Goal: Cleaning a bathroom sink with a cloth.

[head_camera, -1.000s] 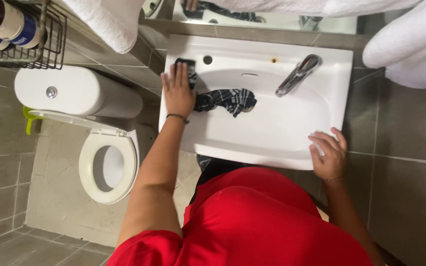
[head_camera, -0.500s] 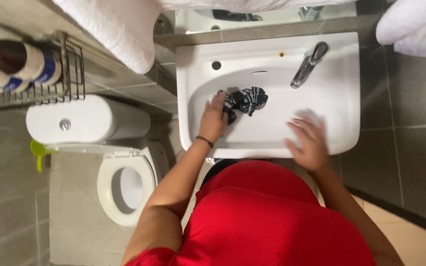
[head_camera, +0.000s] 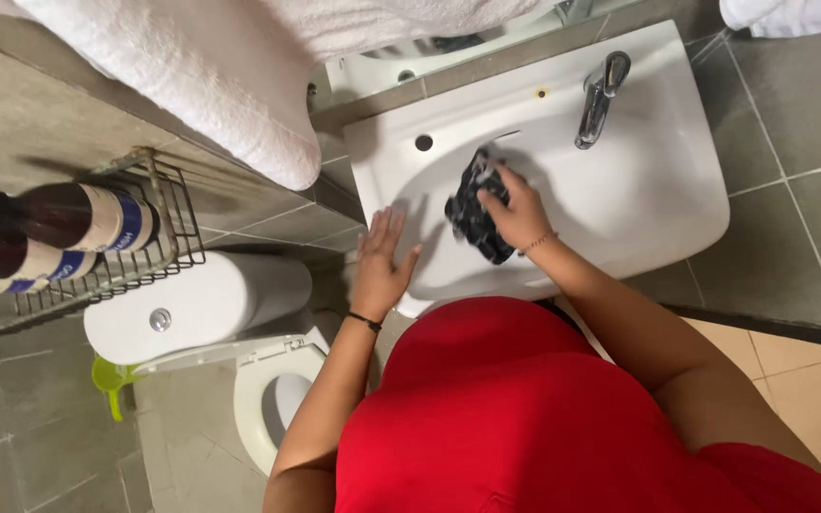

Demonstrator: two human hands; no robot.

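Dark cloth (head_camera: 475, 214), patterned black with pale flecks, bunched and crumpled (apparently wet), lying inside the bowl of the white sink (head_camera: 658, 180). The right hand (head_camera: 518, 211) presses on it from the front-right, fingers spread over its upper edge; most of the cloth extends to the left of and below the fingertips. The left hand (head_camera: 381, 261) rests flat on the sink's left rim, apart from the cloth.

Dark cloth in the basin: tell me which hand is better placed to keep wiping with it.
Right. The right hand already presses the dark cloth inside the basin; the left hand lies flat on the rim, off the cloth.
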